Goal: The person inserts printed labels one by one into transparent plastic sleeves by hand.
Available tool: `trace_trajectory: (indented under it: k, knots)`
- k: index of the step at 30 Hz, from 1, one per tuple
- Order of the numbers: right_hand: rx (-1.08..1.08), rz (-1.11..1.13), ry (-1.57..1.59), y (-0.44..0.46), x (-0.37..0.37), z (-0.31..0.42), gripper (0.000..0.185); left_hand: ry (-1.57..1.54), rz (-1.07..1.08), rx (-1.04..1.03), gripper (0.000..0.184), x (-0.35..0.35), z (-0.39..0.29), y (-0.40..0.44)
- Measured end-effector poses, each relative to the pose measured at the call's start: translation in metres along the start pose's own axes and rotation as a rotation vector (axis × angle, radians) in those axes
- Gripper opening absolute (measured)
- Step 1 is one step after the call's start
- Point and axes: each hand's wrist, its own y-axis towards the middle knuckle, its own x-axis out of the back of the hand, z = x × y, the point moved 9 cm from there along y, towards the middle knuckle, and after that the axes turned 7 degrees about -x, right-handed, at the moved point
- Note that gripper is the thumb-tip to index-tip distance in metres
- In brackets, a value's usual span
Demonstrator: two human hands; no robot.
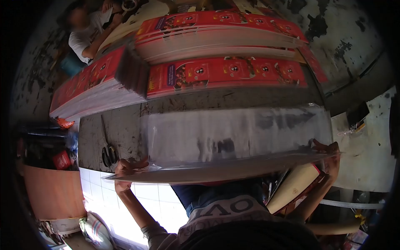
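Across the near side of the worktable I hold a long, pale flat sheet [216, 173] by its two ends. My left hand [127, 168] is closed on its left end, with the thumb on top. My right hand [331, 156] pinches the right end the same way. Just beyond the sheet lies a long stretch of clear, shiny plastic film [200, 133], wrinkled at its edges and reflecting light. Whether the film is joined to the sheet cannot be made out. Black-handled scissors [109, 154] rest on the table to the left, near my left hand.
Stacks of red printed cards [225, 73] stand along the back of the dark worktable [121, 129], with another tall stack [91, 85] at the left. Another person [85, 39] sits at the far left. A brown carton [54, 191] stands lower left. A cream board [291, 189] leans near my right arm.
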Motion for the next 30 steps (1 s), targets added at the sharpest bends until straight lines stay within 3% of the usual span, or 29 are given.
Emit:
trace_trajectory:
  k: [1,3,4,6,10,13,15,17,19,21,23,24,27,28,30]
  knots:
    - [0.001,-0.005,0.001,0.003,-0.004,0.005,0.034,0.292,-0.1,0.253,0.031,0.042,0.02,-0.026]
    - [0.075,0.265,-0.022,0.005,-0.039,0.017,0.029,0.084,-0.211,0.165,0.03,0.025,0.013,-0.024]
    - [0.076,0.263,-0.021,0.003,-0.037,0.018,0.029,0.015,-0.246,0.135,0.031,0.018,0.011,-0.023]
    - [-0.016,0.21,-0.313,0.003,-0.031,0.008,0.027,0.217,-0.153,0.054,0.033,0.008,0.003,-0.019]
    - [-0.067,0.092,-0.411,0.001,-0.032,0.006,0.028,0.341,-0.099,0.077,0.036,0.004,-0.002,-0.007]
    - [-0.009,-0.097,-0.447,0.003,-0.026,0.013,0.028,0.449,0.203,0.051,0.043,-0.007,-0.004,0.001]
    - [0.093,-0.157,-0.481,-0.002,-0.02,0.013,0.026,0.578,0.093,0.154,0.044,0.001,-0.003,0.004]
    - [0.018,-0.255,-0.453,-0.005,-0.006,0.002,0.027,0.612,0.103,0.178,0.041,0.015,0.003,-0.005]
    - [-0.057,-0.355,-0.423,-0.005,0.001,0.0,0.028,0.344,-0.202,0.225,0.041,0.048,0.016,-0.027]
    - [-0.048,-0.368,-0.51,0.005,-0.013,0.014,0.028,0.04,-0.095,0.138,0.052,0.054,0.024,-0.03]
    - [-0.037,-0.341,-0.485,0.012,-0.015,0.016,0.03,-0.249,-0.227,0.028,0.07,0.057,0.024,-0.031]
    - [-0.028,-0.312,-0.46,0.015,-0.018,0.016,0.032,-0.249,-0.227,0.027,0.07,0.049,0.025,-0.027]
    - [0.038,-0.355,-0.391,0.021,-0.016,0.016,0.035,-0.806,-0.035,-0.142,0.082,-0.001,0.008,-0.001]
    - [0.039,-0.353,-0.391,0.023,-0.021,0.019,0.035,-0.857,-0.017,-0.128,0.081,-0.014,0.007,0.005]
    - [-0.156,-0.394,-0.093,0.025,-0.025,0.009,0.03,-0.834,-0.039,-0.151,0.078,-0.015,0.013,0.008]
